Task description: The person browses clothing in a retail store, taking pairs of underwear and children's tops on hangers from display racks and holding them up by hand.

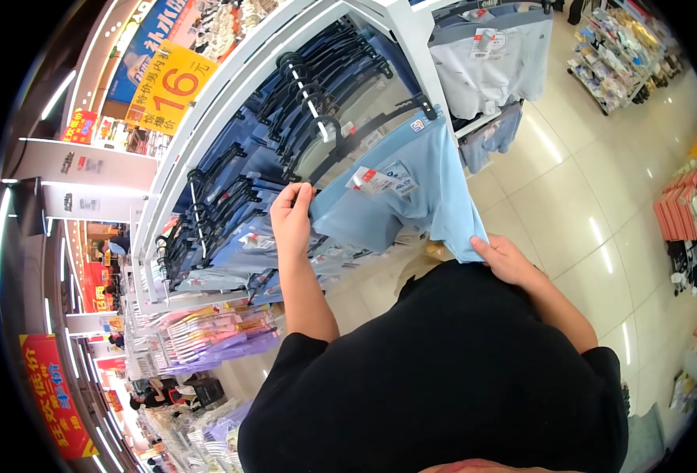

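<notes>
Light blue shorts hang from a dark hanger at the front of a rack, with a red and white tag on them. At their upper left corner is my left hand, its fingers pinched together near the hanger's end; what lies between them is too small to make out. My right hand pinches the lower right edge of the light blue shorts, pulling the cloth out to the right. Behind the shorts, more dark hangers with blue and grey clothes fill the rack.
The white rack frame stands ahead. Pale grey shorts hang at its right. Pink and purple clothes hang lower left. Over the rack is a yellow price sign. Tiled floor and display stands lie to the right.
</notes>
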`<move>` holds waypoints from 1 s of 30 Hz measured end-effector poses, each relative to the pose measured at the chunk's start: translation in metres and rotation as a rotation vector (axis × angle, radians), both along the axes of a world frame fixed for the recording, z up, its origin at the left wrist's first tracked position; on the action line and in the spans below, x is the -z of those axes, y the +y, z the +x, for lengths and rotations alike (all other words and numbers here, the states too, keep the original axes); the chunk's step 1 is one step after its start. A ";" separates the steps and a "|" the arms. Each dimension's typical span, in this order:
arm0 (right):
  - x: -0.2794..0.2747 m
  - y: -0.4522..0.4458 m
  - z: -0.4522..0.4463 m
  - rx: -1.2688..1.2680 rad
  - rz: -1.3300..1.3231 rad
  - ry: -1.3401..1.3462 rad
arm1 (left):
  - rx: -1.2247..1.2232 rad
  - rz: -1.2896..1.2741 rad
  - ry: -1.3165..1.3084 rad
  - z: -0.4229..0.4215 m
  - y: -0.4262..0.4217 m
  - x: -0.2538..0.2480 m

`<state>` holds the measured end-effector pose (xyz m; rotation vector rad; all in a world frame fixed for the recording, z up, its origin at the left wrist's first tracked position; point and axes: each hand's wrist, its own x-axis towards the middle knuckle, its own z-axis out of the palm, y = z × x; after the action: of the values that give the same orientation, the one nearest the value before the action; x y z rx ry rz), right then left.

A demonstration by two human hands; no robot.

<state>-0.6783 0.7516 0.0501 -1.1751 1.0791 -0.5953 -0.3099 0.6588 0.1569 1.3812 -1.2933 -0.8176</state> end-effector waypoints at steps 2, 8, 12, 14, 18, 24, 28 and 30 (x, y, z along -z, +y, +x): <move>0.008 -0.002 -0.002 0.022 0.005 0.067 | -0.038 -0.017 0.006 0.000 -0.003 0.003; 0.036 -0.004 -0.017 0.076 -0.061 0.165 | -0.159 -0.083 -0.014 -0.009 -0.013 0.011; 0.049 0.000 -0.025 0.135 -0.062 0.148 | -0.235 -0.037 0.139 -0.006 -0.028 0.033; 0.046 0.002 -0.031 0.135 -0.023 0.154 | -0.240 0.117 0.258 -0.001 -0.032 0.053; 0.073 0.009 -0.055 0.130 0.120 0.204 | -0.304 0.368 0.409 -0.019 -0.019 0.138; 0.159 0.044 -0.092 0.234 0.265 0.407 | 0.180 0.972 -0.257 -0.073 0.075 0.303; 0.225 0.083 -0.109 0.330 0.390 0.611 | 0.722 0.794 -0.387 -0.094 0.108 0.302; 0.260 0.107 -0.115 0.356 0.418 0.701 | 0.705 0.767 -0.416 -0.103 0.103 0.295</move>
<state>-0.7935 0.8586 -0.2099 -0.8306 1.9315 -0.1910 -0.4127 0.7620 -0.1381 1.7542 -1.9565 -1.6969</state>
